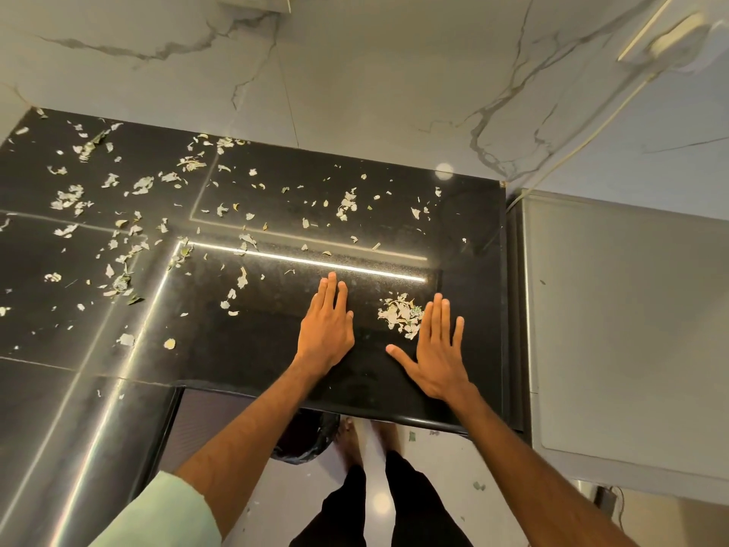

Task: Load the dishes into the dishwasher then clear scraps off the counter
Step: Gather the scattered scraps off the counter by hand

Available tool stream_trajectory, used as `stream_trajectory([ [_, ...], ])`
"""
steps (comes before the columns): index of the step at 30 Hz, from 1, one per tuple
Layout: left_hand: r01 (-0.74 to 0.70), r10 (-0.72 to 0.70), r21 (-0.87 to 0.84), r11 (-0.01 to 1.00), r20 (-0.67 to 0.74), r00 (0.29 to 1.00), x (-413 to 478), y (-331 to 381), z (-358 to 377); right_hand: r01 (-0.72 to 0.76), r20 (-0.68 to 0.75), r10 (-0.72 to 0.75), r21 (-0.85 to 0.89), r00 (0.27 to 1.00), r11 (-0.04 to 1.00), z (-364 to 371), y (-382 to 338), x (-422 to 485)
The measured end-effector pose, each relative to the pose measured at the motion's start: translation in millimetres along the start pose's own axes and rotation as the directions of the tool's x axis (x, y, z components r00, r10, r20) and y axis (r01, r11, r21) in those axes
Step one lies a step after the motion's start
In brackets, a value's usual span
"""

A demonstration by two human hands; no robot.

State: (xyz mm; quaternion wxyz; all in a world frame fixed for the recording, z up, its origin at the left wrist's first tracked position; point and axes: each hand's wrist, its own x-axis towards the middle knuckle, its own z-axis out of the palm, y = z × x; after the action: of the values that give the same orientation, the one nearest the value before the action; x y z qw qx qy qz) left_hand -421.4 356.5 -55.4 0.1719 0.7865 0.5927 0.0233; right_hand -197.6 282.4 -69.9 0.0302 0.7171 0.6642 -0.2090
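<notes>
Black counter (252,361) strewn with leaf scraps (398,315) below marble wall (355,73); left grip (325,333) and right grip (438,357) flat, fingers straight.

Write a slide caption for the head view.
Left hand and right hand lie flat on the black counter, a small scrap pile between them.

In front of you the counter (276,349) is glossy black stone, L-shaped, with pale green and whitish leafy scraps (71,199) strewn flat across it, thickest toward the left and back. Near your front right edge a small pile (400,315) of the same scraps sits heaped together, apart from the loose ones.
</notes>
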Motion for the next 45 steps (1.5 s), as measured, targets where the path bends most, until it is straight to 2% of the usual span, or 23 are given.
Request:
stream_trajectory([
  [5, -0.002, 0.002, -0.014, 1.000, 0.005, 1.000, -0.1, -1.4, -2.1, 0.092, -0.014, -0.091, 0.094, 0.996, 0.991, -2.3, -27.8, 10.6],
  [10, -0.005, 0.004, -0.039, 0.999, -0.030, 1.000, -1.3, -3.8, -0.7, 0.132, -0.188, -0.069, 0.344, 0.980, 0.930, -23.4, -18.2, 30.6],
  [17, -0.004, 0.003, -0.049, 0.999, -0.019, 1.000, -0.5, -4.3, -1.8, 0.353, -0.274, -0.284, 0.249, 0.919, 0.902, -29.6, -43.3, 61.1],
  [20, -0.005, 0.004, -0.051, 0.999, -0.014, 1.000, -0.4, -5.8, -2.5, 0.411, -0.312, -0.332, 0.236, 0.890, 0.881, -28.6, -42.1, 58.7],
  [24, -0.009, 0.008, -0.050, 0.999, -0.026, 1.000, -0.4, -7.0, -0.1, 0.400, -0.318, -0.304, 0.301, 0.898, 0.866, -34.1, -19.9, 54.7],
  [28, -0.012, 0.010, -0.062, 0.998, -0.032, 0.999, -0.4, -7.9, 1.5, 0.367, -0.417, -0.186, 0.410, 0.890, 0.835, -55.0, 1.2, 52.4],
  [30, -0.010, 0.008, -0.079, 0.997, -0.033, 0.999, -0.5, -8.1, 0.7, 0.316, -0.322, -0.186, 0.418, 0.928, 0.852, -61.8, 9.4, 51.9],
  [33, -0.007, 0.004, -0.093, 0.996, -0.036, 0.999, -0.9, -7.3, -1.7, 0.222, -0.024, -0.228, 0.350, 0.973, 0.910, -59.4, 13.4, 46.7],
  [35, -0.001, -0.003, -0.104, 0.995, -0.038, 0.999, -0.5, -6.2, -3.8, 0.266, 0.060, -0.284, 0.207, 0.957, 0.941, -54.2, 9.7, 42.0],
  [37, 0.002, -0.006, -0.115, 0.993, -0.033, 0.999, 0.2, -5.5, -5.0, 0.331, 0.083, -0.333, 0.033, 0.939, 0.943, -49.5, -0.1, 36.8],
  [40, 0.000, -0.004, -0.132, 0.991, -0.027, 1.000, 1.5, -6.2, -6.4, 0.352, 0.061, -0.347, -0.111, 0.936, 0.929, -44.7, -17.5, 26.3],
  [43, 0.003, -0.006, -0.202, 0.979, -0.014, 1.000, 3.6, -8.5, -6.8, 0.337, -0.015, -0.341, -0.121, 0.940, 0.934, -42.0, -26.0, 12.7],
  [45, 0.051, -0.059, -0.344, 0.937, -0.011, 0.998, 4.8, -8.3, -7.2, 0.322, -0.051, -0.330, -0.126, 0.943, 0.939, -39.9, -28.7, 5.7],
])
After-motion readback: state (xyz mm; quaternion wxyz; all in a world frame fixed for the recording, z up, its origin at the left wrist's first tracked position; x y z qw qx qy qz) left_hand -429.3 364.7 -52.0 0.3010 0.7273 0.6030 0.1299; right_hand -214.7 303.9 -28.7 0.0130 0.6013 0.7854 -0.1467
